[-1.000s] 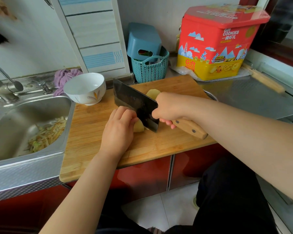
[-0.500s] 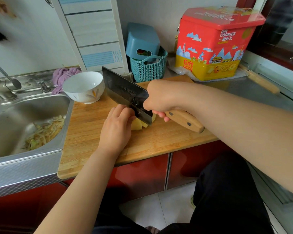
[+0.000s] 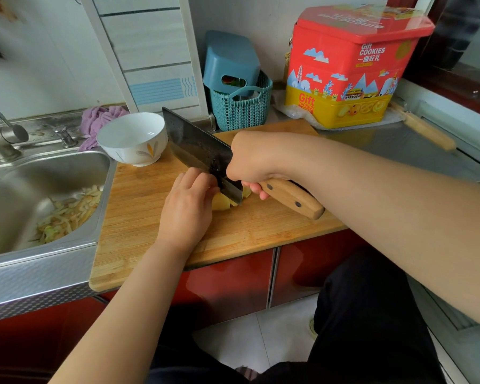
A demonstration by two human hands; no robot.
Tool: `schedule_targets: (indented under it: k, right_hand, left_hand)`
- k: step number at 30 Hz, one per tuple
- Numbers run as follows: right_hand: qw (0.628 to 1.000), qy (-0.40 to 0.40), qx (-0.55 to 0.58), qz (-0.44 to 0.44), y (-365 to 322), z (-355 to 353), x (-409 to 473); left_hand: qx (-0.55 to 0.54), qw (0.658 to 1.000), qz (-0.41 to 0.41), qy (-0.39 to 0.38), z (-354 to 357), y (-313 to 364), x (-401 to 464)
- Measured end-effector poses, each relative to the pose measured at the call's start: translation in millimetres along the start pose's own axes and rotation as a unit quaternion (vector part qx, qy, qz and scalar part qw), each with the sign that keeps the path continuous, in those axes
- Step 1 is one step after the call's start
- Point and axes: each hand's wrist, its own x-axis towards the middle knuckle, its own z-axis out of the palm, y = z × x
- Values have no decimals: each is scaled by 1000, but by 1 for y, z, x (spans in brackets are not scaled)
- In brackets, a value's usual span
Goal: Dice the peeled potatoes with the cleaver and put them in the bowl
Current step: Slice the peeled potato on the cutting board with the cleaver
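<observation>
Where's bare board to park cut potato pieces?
Bare cutting board runs between the sink edge and the left hand, below the bowl. Another strip lies along the front edge under the cleaver handle. Crowded mid-board: both hands, blade and potato.

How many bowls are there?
1. A white bowl sits at the cutting board's back left corner, next to the sink. Nothing hides another that I can see.
</observation>
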Motion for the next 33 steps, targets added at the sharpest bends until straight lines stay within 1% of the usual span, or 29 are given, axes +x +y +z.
schedule_targets:
  k: [7, 10, 14, 17, 21, 27, 30, 33]
  right_hand:
    - [999, -11, -47, 6, 0, 7, 5]
    - [999, -8, -38, 32, 0, 21, 11]
    - [998, -8, -47, 38, 3, 30, 18]
    - [999, 3, -46, 26, 7, 28, 19]
    - [1000, 27, -7, -4, 20, 15, 18]
    - [997, 65, 36, -18, 30, 2, 5]
    - [995, 87, 35, -41, 25, -5, -4]
    - [995, 84, 27, -57, 18, -9, -11]
  left_hand:
    - [-1, 1000, 0, -6, 0, -1, 1]
    - [-6, 1000, -3, -5, -1, -1, 0]
    - [-4, 1000, -3, -5, -1, -1, 0]
    - [-8, 1000, -3, -2, 1, -3, -1]
    - [-2, 1000, -5, -1, 2, -4, -1]
    - [-14, 1000, -3, -5, -1, -3, -2]
    - [-13, 1000, -8, -8, -1, -3, -2]
    - [-2, 1000, -6, -7, -1, -2, -3]
